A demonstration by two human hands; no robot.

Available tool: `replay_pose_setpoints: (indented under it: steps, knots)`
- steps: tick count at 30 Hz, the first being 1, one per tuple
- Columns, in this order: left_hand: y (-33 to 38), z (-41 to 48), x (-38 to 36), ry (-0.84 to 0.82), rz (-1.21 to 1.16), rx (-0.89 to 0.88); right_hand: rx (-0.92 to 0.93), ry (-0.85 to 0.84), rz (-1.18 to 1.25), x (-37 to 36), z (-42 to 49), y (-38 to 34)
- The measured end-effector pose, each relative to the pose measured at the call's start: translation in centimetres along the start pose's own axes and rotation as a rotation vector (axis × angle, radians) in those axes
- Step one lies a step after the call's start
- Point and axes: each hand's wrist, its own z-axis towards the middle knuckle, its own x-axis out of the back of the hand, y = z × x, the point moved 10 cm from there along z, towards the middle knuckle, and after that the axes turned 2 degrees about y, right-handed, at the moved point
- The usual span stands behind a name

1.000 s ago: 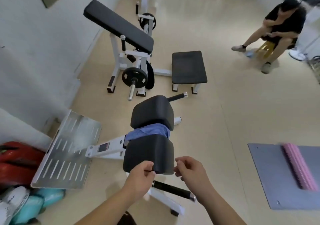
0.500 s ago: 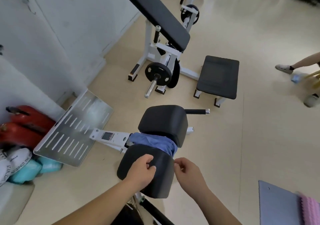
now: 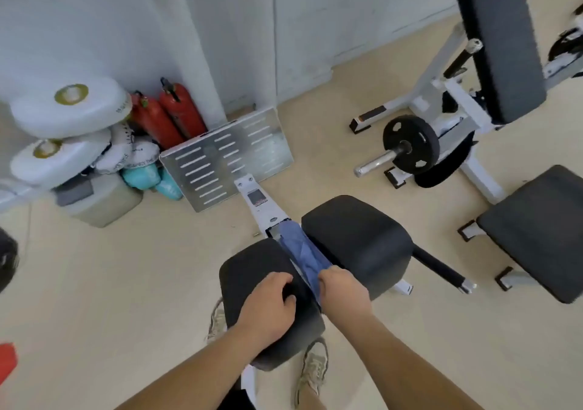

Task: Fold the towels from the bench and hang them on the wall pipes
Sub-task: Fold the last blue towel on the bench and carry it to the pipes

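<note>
A crumpled blue towel (image 3: 301,252) lies wedged in the gap between two black pads (image 3: 359,236) of a white-framed bench. My right hand (image 3: 342,293) pinches the towel's near end. My left hand (image 3: 268,302) rests on the near black pad (image 3: 249,267), fingers curled over its top; I cannot tell whether it holds cloth. No wall pipes show in the head view.
A slotted metal footplate (image 3: 227,157) stands ahead at the wall. Red extinguishers (image 3: 170,113), white pads (image 3: 69,106) and teal bags (image 3: 142,174) crowd the left corner. A curl machine with a weight plate (image 3: 410,144) and a black seat (image 3: 542,226) are to the right.
My view has swung left toward the wall and come closer to the bench. My right hand has closed on the towel's near end; my left hand has settled on the near pad.
</note>
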Motion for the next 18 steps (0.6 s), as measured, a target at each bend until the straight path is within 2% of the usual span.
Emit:
replay_pose_setpoints:
  steps: [2, 4, 6, 12, 15, 18]
  knots:
    - [-0.1, -1.4, -0.9, 0.05, 0.035, 0.026, 0.112, -0.06, -0.095, -0.9, 0.6, 0.2]
    - [0.0, -2.4, -2.4, 0.03, 0.084, 0.034, 0.203, -0.067, -0.177, -1.1, 1.2, 0.0]
    - [-0.1, -3.0, -3.3, 0.007, 0.105, 0.053, 0.231, -0.053, -0.202, -1.1, 1.8, -0.5]
    - [-0.4, -4.4, -3.5, 0.079, 0.058, 0.134, 0.288, -0.08, -0.357, -1.2, 2.2, -1.6]
    - [-0.7, -5.3, -3.8, 0.078, 0.016, 0.154, 0.208, -0.063, -0.149, 0.3, 1.7, -0.8]
    - [-0.3, -6.6, -3.2, 0.137, -0.065, 0.147, 0.113, 0.076, 0.242, 3.3, -0.7, 1.2]
